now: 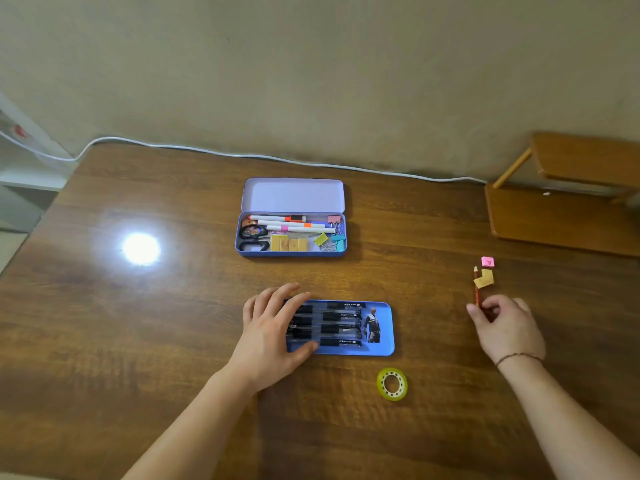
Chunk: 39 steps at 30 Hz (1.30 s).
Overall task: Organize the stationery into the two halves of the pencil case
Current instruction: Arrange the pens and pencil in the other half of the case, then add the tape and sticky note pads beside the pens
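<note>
An open blue tin pencil case [292, 252] stands at the table's middle, lid up, holding markers, scissors, tan erasers and binder clips. Nearer me lies a blue tray [382, 344] with several black pens in it. My left hand [273, 334] lies flat on the tray's left end, fingers spread over the pens. At the right, my right hand [502, 327] pinches the near end of a red pencil [477, 285] that lies on the table. Beside the pencil sit a tan eraser [485, 279] and a pink eraser [487, 261].
A yellow-green tape roll [392, 384] lies on the table just in front of the tray. A white cable [242, 155] runs along the far edge by the wall. A small wooden shelf [568, 202] stands at the back right. A lamp glare spot shines at left.
</note>
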Each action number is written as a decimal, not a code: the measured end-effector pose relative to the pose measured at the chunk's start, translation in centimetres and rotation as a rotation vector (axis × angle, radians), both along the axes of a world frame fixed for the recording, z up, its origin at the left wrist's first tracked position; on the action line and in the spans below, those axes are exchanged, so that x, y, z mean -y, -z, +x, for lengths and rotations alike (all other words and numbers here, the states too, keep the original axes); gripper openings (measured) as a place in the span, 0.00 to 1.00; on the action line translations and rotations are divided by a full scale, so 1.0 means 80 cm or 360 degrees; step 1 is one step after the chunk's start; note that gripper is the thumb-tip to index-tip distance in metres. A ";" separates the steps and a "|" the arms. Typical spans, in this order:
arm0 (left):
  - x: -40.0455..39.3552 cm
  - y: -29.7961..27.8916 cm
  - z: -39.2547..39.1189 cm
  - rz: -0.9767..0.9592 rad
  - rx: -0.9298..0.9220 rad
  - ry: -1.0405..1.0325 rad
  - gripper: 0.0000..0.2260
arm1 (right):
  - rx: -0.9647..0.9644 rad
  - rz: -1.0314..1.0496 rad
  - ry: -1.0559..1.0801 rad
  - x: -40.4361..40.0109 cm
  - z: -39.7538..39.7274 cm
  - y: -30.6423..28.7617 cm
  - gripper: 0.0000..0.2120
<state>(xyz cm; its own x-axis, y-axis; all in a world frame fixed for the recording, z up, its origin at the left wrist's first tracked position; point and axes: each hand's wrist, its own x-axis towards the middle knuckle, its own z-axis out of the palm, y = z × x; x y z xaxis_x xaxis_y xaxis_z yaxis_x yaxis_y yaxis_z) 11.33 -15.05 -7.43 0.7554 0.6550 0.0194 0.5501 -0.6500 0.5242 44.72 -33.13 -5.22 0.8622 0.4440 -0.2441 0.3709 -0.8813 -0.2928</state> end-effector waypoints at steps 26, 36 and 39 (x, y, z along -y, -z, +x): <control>0.010 0.015 0.015 -0.0201 0.0240 -0.0227 0.22 | -0.0163 0.0757 -0.1677 -0.035 -0.196 0.015 0.06; 0.017 0.024 0.017 0.0026 0.0066 -0.0115 0.33 | 0.0141 0.0296 -0.1505 0.063 -0.153 0.038 0.25; 0.013 0.025 0.014 -0.0008 0.0075 -0.0085 0.33 | 0.0130 0.0412 -0.1375 0.054 -0.148 0.027 0.23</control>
